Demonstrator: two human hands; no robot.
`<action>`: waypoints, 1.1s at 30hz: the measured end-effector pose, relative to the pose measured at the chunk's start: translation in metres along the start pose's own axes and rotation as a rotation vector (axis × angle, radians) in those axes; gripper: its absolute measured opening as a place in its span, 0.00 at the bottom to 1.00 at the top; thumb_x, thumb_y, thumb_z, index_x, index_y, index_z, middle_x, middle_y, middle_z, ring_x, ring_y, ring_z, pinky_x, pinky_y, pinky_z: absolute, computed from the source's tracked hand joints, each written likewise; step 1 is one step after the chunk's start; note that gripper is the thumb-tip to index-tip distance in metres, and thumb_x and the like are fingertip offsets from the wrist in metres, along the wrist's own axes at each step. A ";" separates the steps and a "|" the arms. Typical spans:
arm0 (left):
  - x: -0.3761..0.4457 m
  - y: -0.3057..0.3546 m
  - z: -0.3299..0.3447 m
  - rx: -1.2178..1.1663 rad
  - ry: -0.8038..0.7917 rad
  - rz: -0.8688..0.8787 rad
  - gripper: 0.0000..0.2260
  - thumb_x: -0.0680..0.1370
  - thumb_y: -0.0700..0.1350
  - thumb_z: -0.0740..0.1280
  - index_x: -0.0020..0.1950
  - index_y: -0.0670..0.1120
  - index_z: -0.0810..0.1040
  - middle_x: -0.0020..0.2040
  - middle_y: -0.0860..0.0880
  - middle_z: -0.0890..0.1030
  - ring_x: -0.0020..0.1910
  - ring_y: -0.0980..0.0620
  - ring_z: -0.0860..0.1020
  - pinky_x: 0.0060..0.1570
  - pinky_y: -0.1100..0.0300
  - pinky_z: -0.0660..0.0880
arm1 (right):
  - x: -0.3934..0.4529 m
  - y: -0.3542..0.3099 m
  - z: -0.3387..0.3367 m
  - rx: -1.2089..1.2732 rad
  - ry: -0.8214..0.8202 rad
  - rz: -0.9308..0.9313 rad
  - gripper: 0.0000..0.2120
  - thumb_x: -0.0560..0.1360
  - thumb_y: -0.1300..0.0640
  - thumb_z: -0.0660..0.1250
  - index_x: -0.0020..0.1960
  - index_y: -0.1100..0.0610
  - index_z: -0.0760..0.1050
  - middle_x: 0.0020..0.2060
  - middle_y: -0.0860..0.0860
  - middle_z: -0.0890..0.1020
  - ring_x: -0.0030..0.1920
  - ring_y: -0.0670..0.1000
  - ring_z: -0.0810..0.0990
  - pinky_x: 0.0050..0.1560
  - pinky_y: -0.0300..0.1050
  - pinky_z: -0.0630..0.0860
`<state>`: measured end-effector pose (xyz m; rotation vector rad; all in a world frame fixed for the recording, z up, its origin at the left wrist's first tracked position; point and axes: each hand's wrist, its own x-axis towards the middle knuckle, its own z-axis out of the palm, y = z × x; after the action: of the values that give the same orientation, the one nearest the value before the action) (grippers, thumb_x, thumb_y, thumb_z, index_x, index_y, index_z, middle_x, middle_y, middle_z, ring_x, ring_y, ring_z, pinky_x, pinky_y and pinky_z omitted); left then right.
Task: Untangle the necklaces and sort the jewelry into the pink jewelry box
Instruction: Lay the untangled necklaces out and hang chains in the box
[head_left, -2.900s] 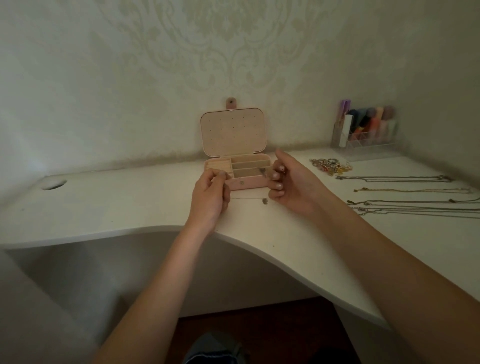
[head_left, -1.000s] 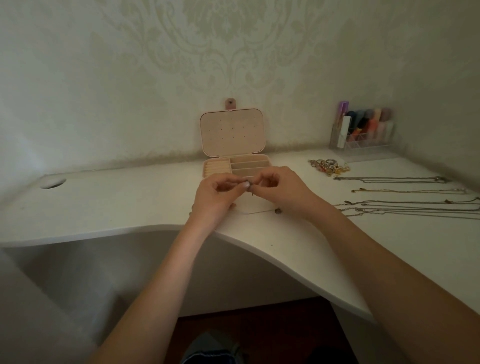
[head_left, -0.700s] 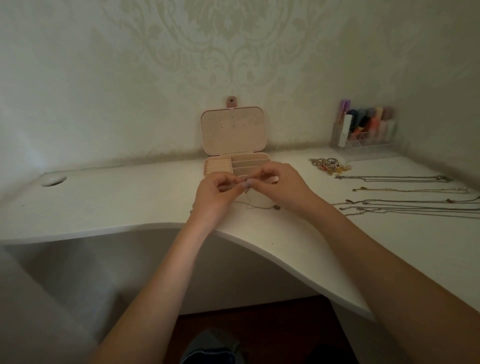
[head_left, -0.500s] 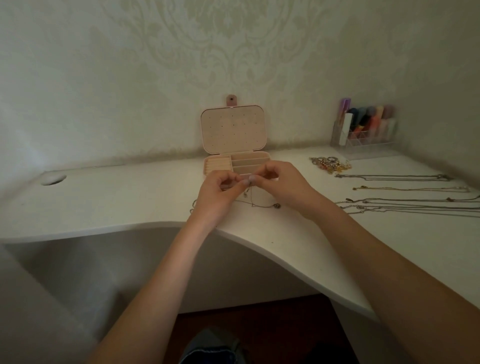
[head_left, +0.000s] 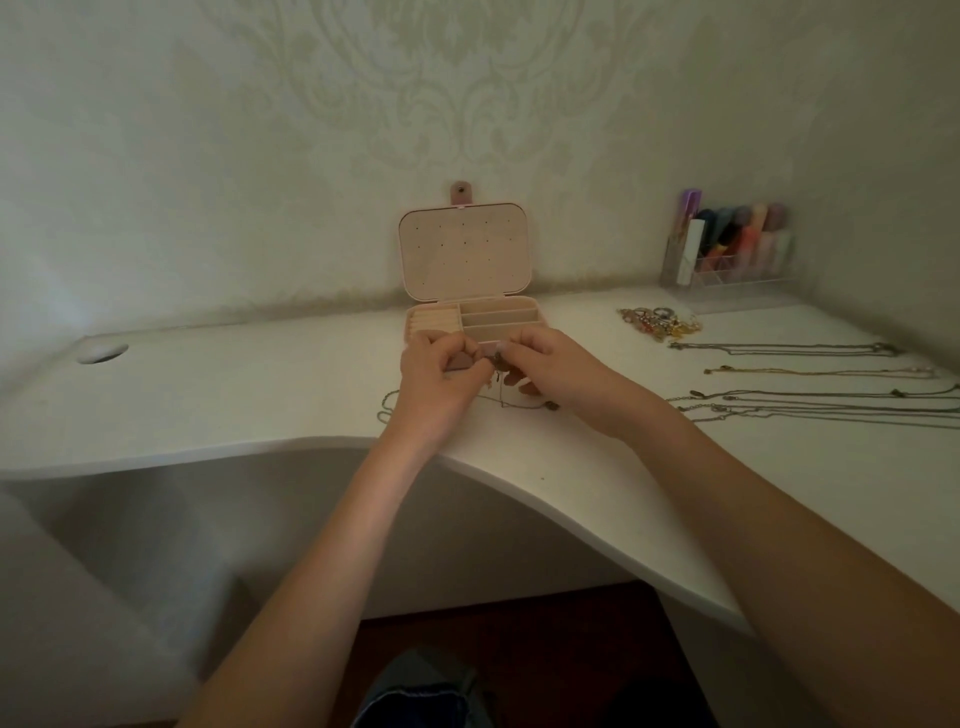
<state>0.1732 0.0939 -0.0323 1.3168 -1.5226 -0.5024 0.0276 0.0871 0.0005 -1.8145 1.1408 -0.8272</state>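
No writing, label, brand or number can be read anywhere (the tubes in the clear organizer (head_left: 727, 249) on the desk (head_left: 260, 395) are too blurred to tell).

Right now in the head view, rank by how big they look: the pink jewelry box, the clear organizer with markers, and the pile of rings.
1. Pink jewelry box
2. Clear organizer
3. Pile of rings

A corner desk in a home room

Damask wallpaper (head_left: 441, 78) is backing a white desk (head_left: 234, 395) that is carrying a clear organiser (head_left: 727, 260) of cosmetics.
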 end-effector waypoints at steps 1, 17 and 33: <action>0.000 0.001 0.000 -0.005 0.008 -0.002 0.04 0.68 0.54 0.67 0.35 0.54 0.77 0.51 0.42 0.74 0.51 0.46 0.73 0.49 0.58 0.70 | 0.000 0.000 -0.001 0.015 -0.006 0.016 0.10 0.81 0.53 0.56 0.43 0.51 0.71 0.39 0.44 0.77 0.37 0.40 0.73 0.34 0.33 0.68; -0.002 -0.003 -0.002 0.000 0.117 0.022 0.04 0.74 0.47 0.71 0.42 0.47 0.80 0.50 0.46 0.75 0.44 0.64 0.72 0.41 0.75 0.67 | 0.003 0.007 -0.005 0.095 0.198 -0.119 0.04 0.75 0.59 0.69 0.42 0.54 0.77 0.37 0.51 0.82 0.34 0.43 0.78 0.37 0.35 0.74; -0.004 0.003 -0.004 -0.122 0.011 -0.021 0.02 0.72 0.41 0.72 0.41 0.47 0.81 0.39 0.50 0.82 0.37 0.60 0.78 0.39 0.72 0.72 | 0.006 0.008 0.001 0.246 0.131 0.011 0.04 0.76 0.63 0.66 0.42 0.56 0.76 0.38 0.51 0.80 0.34 0.44 0.75 0.38 0.35 0.74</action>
<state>0.1743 0.0998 -0.0300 1.2408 -1.4472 -0.5912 0.0273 0.0800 -0.0064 -1.5689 1.0773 -1.0446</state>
